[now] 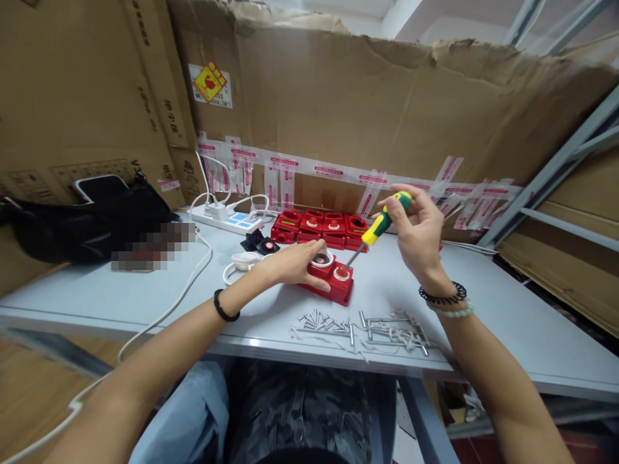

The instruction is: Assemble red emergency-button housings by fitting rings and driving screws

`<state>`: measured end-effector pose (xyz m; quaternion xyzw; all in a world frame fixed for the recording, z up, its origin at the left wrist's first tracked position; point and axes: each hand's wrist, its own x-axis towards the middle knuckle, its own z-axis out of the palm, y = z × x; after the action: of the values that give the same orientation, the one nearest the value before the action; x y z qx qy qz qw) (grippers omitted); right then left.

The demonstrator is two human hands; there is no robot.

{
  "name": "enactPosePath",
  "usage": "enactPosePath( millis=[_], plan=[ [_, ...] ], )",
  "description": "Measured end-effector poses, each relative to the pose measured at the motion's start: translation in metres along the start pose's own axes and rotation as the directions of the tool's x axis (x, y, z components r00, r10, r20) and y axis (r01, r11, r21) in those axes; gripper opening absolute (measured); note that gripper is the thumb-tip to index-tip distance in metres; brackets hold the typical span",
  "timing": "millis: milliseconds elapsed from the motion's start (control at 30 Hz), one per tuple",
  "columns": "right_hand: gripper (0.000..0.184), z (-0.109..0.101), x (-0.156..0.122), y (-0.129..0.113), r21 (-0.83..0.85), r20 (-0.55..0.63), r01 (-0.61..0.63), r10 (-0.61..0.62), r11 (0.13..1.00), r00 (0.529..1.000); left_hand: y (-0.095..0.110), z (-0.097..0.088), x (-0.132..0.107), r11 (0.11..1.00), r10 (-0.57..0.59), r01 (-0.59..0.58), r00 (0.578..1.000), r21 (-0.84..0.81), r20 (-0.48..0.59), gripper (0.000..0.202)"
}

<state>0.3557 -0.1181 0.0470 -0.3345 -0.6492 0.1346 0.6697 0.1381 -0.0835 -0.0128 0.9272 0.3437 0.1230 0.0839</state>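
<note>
Your left hand point(300, 262) holds a red rectangular box point(329, 294) on the pale grey surface point(488, 309), thumb along its near side. Your right hand point(420, 229) is wrapped around a green-and-yellow-handled screwdriver point(380, 223), its tip at the box's round red button point(341, 273); contact is unclear. Silver metal screws point(322, 320) lie nearer you.

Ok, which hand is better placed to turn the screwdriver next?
Probably the right hand: it holds the screwdriver, angled down toward the near red box, while the left hand holds that box.
</note>
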Motion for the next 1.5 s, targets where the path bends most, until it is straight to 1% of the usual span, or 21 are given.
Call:
enactPosePath(
  millis=[33, 100, 167, 267, 367, 433, 567, 800, 933, 1067, 1200, 1267, 1367, 1500],
  plan=[
    [0.034, 0.0, -0.003, -0.002, 0.025, 0.07, -0.068, 0.066, 0.997, 0.995, 0.001, 0.0, 0.0, 1.0, -0.002, 0.002, 1.0, 0.027, -0.003, 0.077],
    [0.036, 0.002, -0.013, -0.005, 0.028, 0.195, -0.18, 0.171, 0.983, 0.966, 0.003, 0.0, -0.001, 0.993, -0.022, 0.024, 1.0, 0.113, -0.015, 0.078],
    [0.036, 0.003, -0.024, -0.006, 0.012, 0.248, -0.23, 0.22, 0.973, 0.943, 0.005, 0.0, -0.001, 0.978, -0.047, 0.053, 0.998, 0.199, -0.036, 0.079],
    [0.035, 0.005, -0.037, -0.004, 0.012, 0.257, -0.252, 0.24, 0.968, 0.936, 0.008, 0.001, -0.002, 0.96, -0.06, 0.075, 0.996, 0.268, -0.062, 0.077],
    [0.034, 0.006, -0.041, 0.001, 0.015, 0.24, -0.253, 0.242, 0.967, 0.94, 0.007, 0.002, -0.001, 0.955, -0.057, 0.077, 0.995, 0.285, -0.077, 0.078],
    [0.034, 0.007, -0.041, 0.004, 0.014, 0.231, -0.258, 0.248, 0.966, 0.941, 0.005, 0.003, 0.0, 0.968, -0.045, 0.059, 0.997, 0.244, -0.061, 0.078],
    [0.034, 0.008, -0.042, 0.008, 0.003, 0.245, -0.264, 0.255, 0.964, 0.935, 0.001, 0.004, 0.001, 0.994, -0.031, 0.031, 1.0, 0.109, -0.008, 0.074],
    [0.035, 0.01, -0.045, 0.008, -0.022, 0.271, -0.27, 0.266, 0.963, 0.925, 0.0, 0.003, 0.001, 0.996, -0.038, 0.039, 0.999, 0.079, -0.005, 0.071],
    [0.034, 0.006, -0.04, 0.002, 0.017, 0.234, -0.267, 0.256, 0.964, 0.938, 0.001, 0.003, 0.001, 0.997, -0.046, 0.046, 0.999, 0.069, -0.005, 0.071],
    [0.034, 0.001, -0.034, -0.004, 0.021, 0.188, -0.253, 0.245, 0.967, 0.951, 0.001, 0.002, 0.001, 0.997, -0.04, 0.04, 0.999, 0.061, -0.004, 0.072],
    [0.034, -0.007, -0.026, -0.007, -0.011, 0.107, -0.188, 0.188, 0.982, 0.976, 0.001, 0.002, 0.0, 0.997, -0.043, 0.043, 0.999, 0.057, -0.001, 0.071],
    [0.032, -0.012, -0.021, -0.005, -0.026, 0.043, -0.138, 0.139, 0.99, 0.989, 0.002, 0.001, 0.0, 0.997, -0.047, 0.047, 0.999, 0.055, 0.005, 0.071],
    [0.03, -0.02, -0.013, 0.0, -0.056, -0.048, -0.084, 0.081, 0.995, 0.996, 0.003, 0.0, 0.0, 0.996, -0.061, 0.06, 0.998, 0.062, 0.012, 0.073],
    [0.032, -0.027, -0.006, 0.013, -0.112, -0.096, -0.066, 0.055, 0.991, 0.994, 0.003, 0.001, 0.0, 0.996, -0.071, 0.07, 0.997, 0.063, 0.013, 0.076]
  ],
)
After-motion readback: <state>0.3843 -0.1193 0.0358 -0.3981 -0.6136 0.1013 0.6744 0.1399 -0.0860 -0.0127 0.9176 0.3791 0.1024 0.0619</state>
